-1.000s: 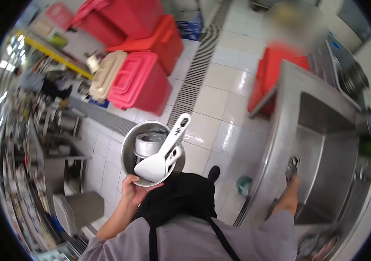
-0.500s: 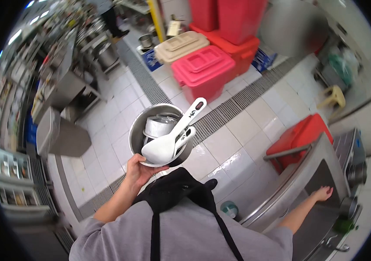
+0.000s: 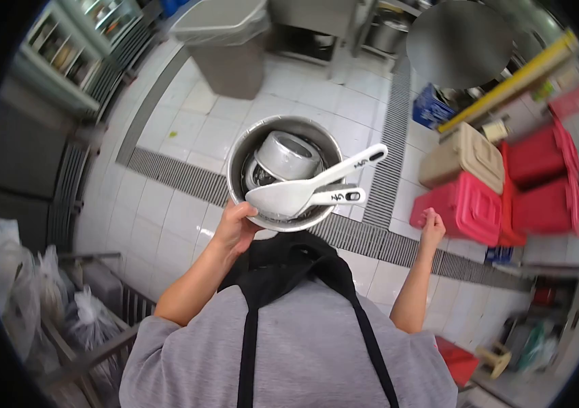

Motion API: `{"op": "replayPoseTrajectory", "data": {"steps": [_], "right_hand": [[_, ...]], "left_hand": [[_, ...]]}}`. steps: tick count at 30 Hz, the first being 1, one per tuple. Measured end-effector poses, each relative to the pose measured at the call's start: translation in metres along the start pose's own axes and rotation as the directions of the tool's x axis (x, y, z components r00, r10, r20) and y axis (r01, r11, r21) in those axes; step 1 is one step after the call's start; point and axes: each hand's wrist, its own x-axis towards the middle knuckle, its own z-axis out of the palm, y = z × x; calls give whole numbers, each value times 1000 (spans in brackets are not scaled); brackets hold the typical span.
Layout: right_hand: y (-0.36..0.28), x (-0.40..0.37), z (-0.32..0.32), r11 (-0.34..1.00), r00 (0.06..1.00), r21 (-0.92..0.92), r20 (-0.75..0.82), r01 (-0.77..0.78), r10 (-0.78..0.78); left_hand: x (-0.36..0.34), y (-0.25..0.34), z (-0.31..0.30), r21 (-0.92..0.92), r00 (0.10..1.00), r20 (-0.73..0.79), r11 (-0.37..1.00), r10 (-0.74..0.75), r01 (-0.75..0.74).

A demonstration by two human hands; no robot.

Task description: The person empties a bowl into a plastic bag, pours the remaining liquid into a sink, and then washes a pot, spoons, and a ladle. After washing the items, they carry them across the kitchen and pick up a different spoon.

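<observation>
Bowl carried one-handed, body turned away from the sink.

The left hand grips the near rim of the steel bowl, thumb over the edge and fingers closed beneath, holding it out in front of the chest above the tiled floor. Inside it are a smaller steel pot and two white rice paddles, arranged as they were a second ago. What has changed is the right hand: it was at the sink and is now off it, raised in the air, fingers half-curled and holding nothing, close to the pink bin. The sink has gone from view, and the drain grate now lies ahead. As I judge it, the whole load rests on the left hand alone.
</observation>
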Motion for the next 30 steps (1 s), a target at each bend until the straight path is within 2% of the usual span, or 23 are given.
{"op": "replayPoseTrajectory", "data": {"steps": [1, 3, 6, 7, 9, 11, 13, 14, 15, 17, 19, 21, 23, 24, 25, 27, 28, 30], "right_hand": [[-27, -2, 52, 997, 996, 50, 77, -59, 55], [-40, 8, 103, 997, 985, -14, 149, -82, 83], [-63, 33, 176, 978, 943, -200, 332, 60, 10], [-71, 46, 204, 984, 910, -161, 414, 71, 2], [-116, 51, 297, 977, 766, -31, 626, 211, -146], [-178, 26, 401, 940, 483, 207, 816, 269, -318], [-246, -24, 484, 936, 50, 345, 936, 68, -349], [-268, -55, 513, 941, -140, 336, 934, 27, -330], [-282, -76, 547, 946, -189, 324, 930, 15, -315], [-303, -110, 614, 858, -496, 498, 781, 127, -380], [-318, -127, 682, 814, -584, 563, 711, 141, -391], [-332, -140, 737, 772, -650, 617, 651, 151, -393], [-370, -151, 789, 630, -571, 758, 597, 172, -563], [-389, -157, 812, 599, -548, 774, 599, 207, -584], [-410, -160, 835, 593, -560, 778, 592, 208, -580], [-441, -160, 879, 451, -590, 840, 536, 301, -604], [-449, -162, 900, 451, -574, 833, 550, 322, -606], [-461, -158, 949, 582, -448, 758, 647, 294, -617]], "left_hand": [[15, 32, -23, -20, 999, -29, 999, 38, -39], [24, 54, -49, -74, 989, -118, 992, 92, -101], [32, 75, -84, -132, 938, -292, 964, 186, -232], [37, 72, -89, -135, 922, -330, 956, 203, -259], [50, 93, -111, -129, 884, -388, 933, 263, -334], [64, 114, -132, -193, 848, -440, 891, 296, -411], [70, 137, -147, -157, 771, -531, 854, 351, -496], [65, 141, -165, -175, 746, -565, 832, 352, -526], [65, 150, -178, -178, 717, -605, 818, 348, -547], [74, 175, -203, -150, 641, -684, 794, 347, -590], [87, 209, -230, -164, 584, -716, 720, 383, -674], [99, 240, -263, -180, 587, -723, 721, 365, -670], [115, 278, -302, -169, 557, -744, 703, 368, -690], [124, 299, -312, -175, 562, -747, 710, 356, -683], [133, 322, -322, -178, 570, -747, 722, 343, -668], [156, 367, -348, -200, 579, -751, 725, 319, -659], [165, 387, -362, -180, 578, -756, 751, 307, -635], [192, 429, -384, -168, 599, -748, 792, 286, -587]]}}
